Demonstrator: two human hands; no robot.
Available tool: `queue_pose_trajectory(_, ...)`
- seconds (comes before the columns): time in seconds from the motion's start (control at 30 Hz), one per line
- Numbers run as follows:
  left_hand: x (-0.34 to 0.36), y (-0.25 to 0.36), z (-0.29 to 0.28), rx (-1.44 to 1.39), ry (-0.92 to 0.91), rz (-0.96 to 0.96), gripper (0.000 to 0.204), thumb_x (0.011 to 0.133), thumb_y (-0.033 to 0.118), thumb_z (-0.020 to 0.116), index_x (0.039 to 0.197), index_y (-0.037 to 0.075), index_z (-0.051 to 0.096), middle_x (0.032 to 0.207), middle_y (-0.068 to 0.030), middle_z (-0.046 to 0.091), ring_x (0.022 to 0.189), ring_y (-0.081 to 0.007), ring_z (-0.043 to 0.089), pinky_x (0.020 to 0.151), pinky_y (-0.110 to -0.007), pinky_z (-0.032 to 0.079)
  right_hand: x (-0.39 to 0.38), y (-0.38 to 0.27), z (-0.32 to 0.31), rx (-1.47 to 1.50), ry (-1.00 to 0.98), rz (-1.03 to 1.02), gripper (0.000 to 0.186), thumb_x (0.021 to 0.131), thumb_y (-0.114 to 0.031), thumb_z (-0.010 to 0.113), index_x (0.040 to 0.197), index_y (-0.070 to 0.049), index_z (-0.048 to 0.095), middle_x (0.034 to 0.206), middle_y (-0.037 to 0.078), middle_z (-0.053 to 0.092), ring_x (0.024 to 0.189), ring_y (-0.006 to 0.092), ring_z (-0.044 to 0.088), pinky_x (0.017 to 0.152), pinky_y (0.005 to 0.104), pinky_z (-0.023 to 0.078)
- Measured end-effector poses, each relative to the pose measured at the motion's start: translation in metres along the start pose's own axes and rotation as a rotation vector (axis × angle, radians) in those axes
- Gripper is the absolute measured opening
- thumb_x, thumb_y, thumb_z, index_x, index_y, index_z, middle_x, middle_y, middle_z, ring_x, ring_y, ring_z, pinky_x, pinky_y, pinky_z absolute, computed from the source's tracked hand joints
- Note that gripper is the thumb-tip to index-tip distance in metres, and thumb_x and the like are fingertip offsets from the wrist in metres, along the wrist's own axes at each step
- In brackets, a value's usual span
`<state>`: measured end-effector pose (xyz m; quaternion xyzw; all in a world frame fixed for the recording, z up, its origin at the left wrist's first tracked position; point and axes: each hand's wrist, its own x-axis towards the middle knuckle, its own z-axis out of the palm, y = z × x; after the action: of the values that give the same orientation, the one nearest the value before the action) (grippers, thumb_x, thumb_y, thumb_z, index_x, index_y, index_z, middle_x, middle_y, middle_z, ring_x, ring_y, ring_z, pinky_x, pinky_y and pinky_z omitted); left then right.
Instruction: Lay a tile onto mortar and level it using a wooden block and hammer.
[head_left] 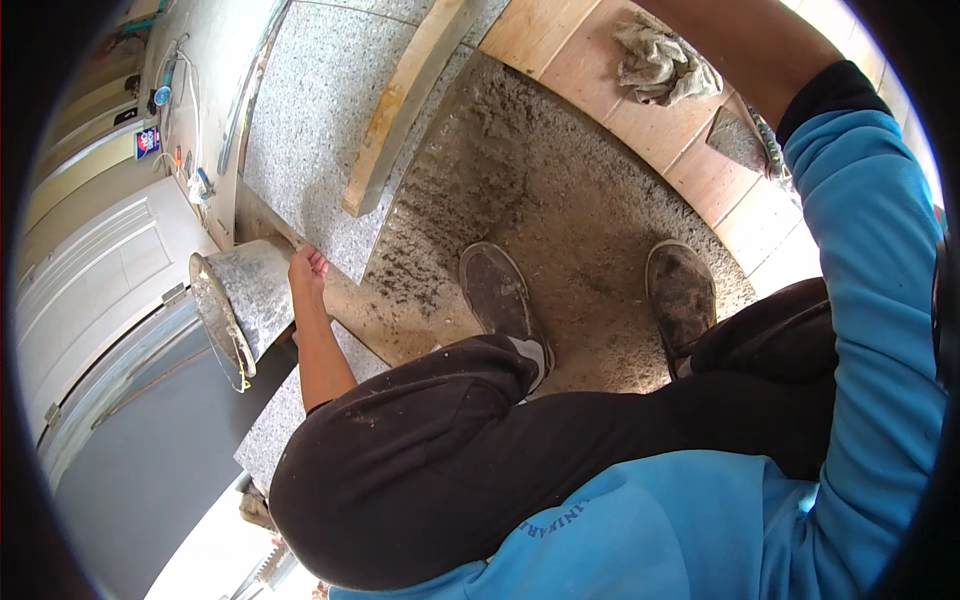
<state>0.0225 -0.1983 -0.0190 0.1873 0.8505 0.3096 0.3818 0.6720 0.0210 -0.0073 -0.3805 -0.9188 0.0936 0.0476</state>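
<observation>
My left hand [308, 266] reaches out to the left with its fingers curled, at the edge of the speckled grey tile [310, 130]. What the fingers hold, if anything, is hidden. Right beside it is a grey, cement-stained bucket [262, 290] with a crusted rim. My right hand is out of view; its forearm [745, 45] runs out past the top edge. Between and around my two shoes lies rough, damp-looking mortar or sand [590, 210]. A wooden beam [405, 110] rests on the speckled tile.
A crumpled dirty rag [665, 65] and what looks like a trowel [738, 140] lie on the reddish tiles [640, 120] at the right. A white panelled door [125, 260] stands at the far left. Another speckled tile piece [352, 355] is by my left knee.
</observation>
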Motion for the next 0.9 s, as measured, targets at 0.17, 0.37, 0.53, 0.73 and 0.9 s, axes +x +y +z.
queue_pose_trajectory(0.17, 0.005, -0.005, 0.013, -0.023, -0.023, 0.015, 0.024, 0.093, 0.024, 0.066, 0.102, 0.002, 0.064, 0.089, -0.0087, 0.062, 0.076, -0.0199, 0.058, 0.071, -0.035, 0.050, 0.005, 0.007, 0.016, -0.104, -0.014, 0.018, 0.028, 0.090, -0.034, 0.063, 0.108, -0.014, 0.068, 0.112, 0.014, 0.069, 0.107, 0.0363, 0.063, 0.084, 0.0536, 0.054)
queue_pose_trajectory(0.37, -0.019, 0.013, -0.002, 0.466, 0.289, 0.215, 0.046, 0.091, 0.034, 0.072, 0.113, -0.006, 0.069, 0.104, -0.0194, 0.070, 0.096, -0.0304, 0.066, 0.085, -0.044, 0.053, 0.001, -0.037, -0.008, 0.017, -0.006, 0.056, 0.052, 0.089, -0.030, 0.062, 0.138, -0.016, 0.056, 0.141, 0.014, 0.054, 0.134, 0.0331, 0.046, 0.107, 0.0552, 0.042)
queue_pose_trajectory(0.53, -0.156, 0.084, 0.143, 0.647, 0.108, 1.308, 0.053, 0.093, 0.040, 0.072, 0.122, -0.004, 0.067, 0.120, -0.0272, 0.067, 0.113, -0.0406, 0.063, 0.102, -0.046, 0.046, -0.014, -0.032, -0.021, 0.022, 0.007, 0.085, 0.066, 0.082, -0.025, 0.070, 0.145, -0.014, 0.052, 0.146, 0.011, 0.052, 0.138, 0.0300, 0.045, 0.113, 0.0525, 0.038)
queue_pose_trajectory(0.73, -0.076, 0.076, 0.138, 0.557, 0.306, 0.963, 0.062, 0.092, 0.050, 0.066, 0.123, -0.003, 0.067, 0.121, -0.0288, 0.066, 0.115, -0.0443, 0.061, 0.103, -0.047, 0.046, -0.016, -0.045, -0.008, -0.041, 0.053, -0.001, 0.060, 0.086, -0.021, 0.068, 0.144, -0.012, 0.053, 0.143, 0.009, 0.054, 0.136, 0.0280, 0.045, 0.111, 0.0520, 0.038)
queue_pose_trajectory(0.9, 0.036, 0.047, 0.020, 0.964, 0.360, 0.509, 0.066, 0.096, 0.056, 0.050, 0.115, -0.005, 0.069, 0.117, -0.0305, 0.067, 0.113, -0.0452, 0.063, 0.099, -0.049, 0.048, 0.008, -0.091, -0.027, -0.034, -0.092, -0.031, 0.045, 0.096, -0.017, 0.049, 0.141, -0.013, 0.054, 0.145, 0.012, 0.052, 0.135, 0.0294, 0.047, 0.116, 0.0514, 0.031)
